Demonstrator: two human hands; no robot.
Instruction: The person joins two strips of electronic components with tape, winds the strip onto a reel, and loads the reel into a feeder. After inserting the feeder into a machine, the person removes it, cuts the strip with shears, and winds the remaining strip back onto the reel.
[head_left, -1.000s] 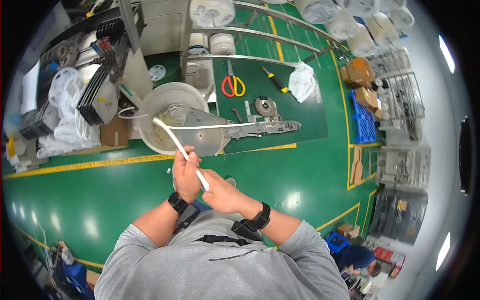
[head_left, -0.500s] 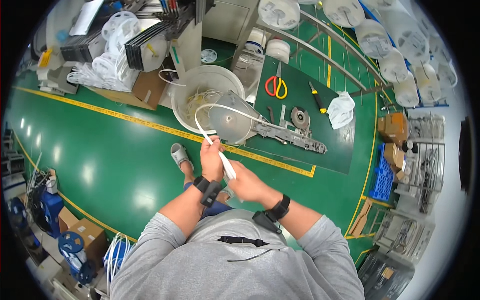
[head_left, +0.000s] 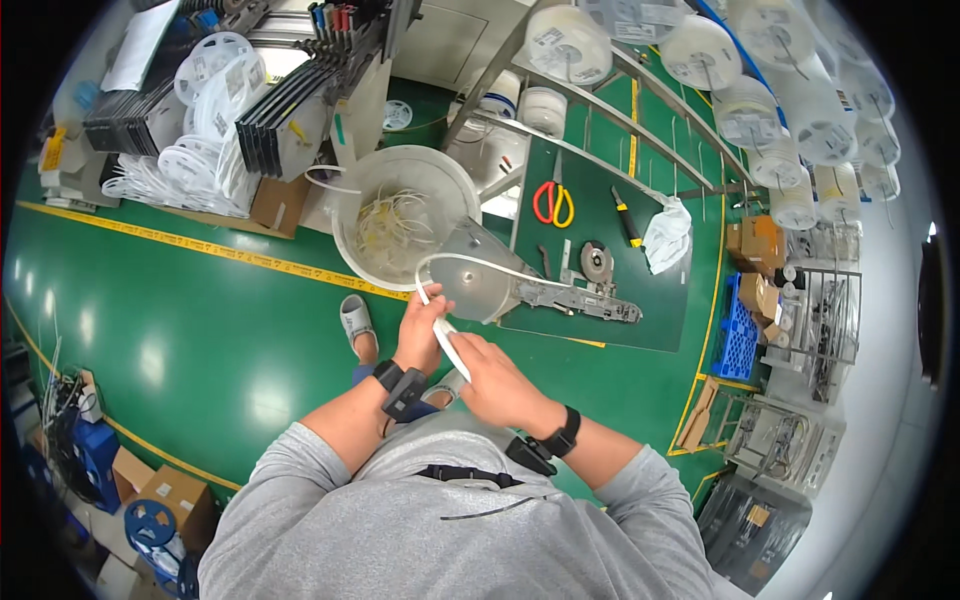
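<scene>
A narrow white tape [head_left: 495, 262] arches from the metal tape feeder [head_left: 580, 300] over its clear round plate [head_left: 465, 285] and down to my hands. My left hand [head_left: 420, 330] is closed on the tape just below the bend. A wider white piece, perhaps a small reel seen edge-on [head_left: 450, 347], lies between the hands. My right hand [head_left: 490, 382] grips its lower side, with fingers curled over it. Part of this piece is hidden by my right hand.
A whitish bin [head_left: 352, 235] with tape scraps stands beyond my hands. On the dark green tabletop [head_left: 600, 180] lie scissors [head_left: 555, 200], a yellow-black cutter [head_left: 627, 215], a small metal disc [head_left: 597, 260] and a white plastic bag [head_left: 668, 235]. Reels [head_left: 570, 45] hang at far right.
The arch of white tape has become lower and shorter. Both hands still hold the white material, and the right hand has turned slightly. The whole view has shifted a little.
</scene>
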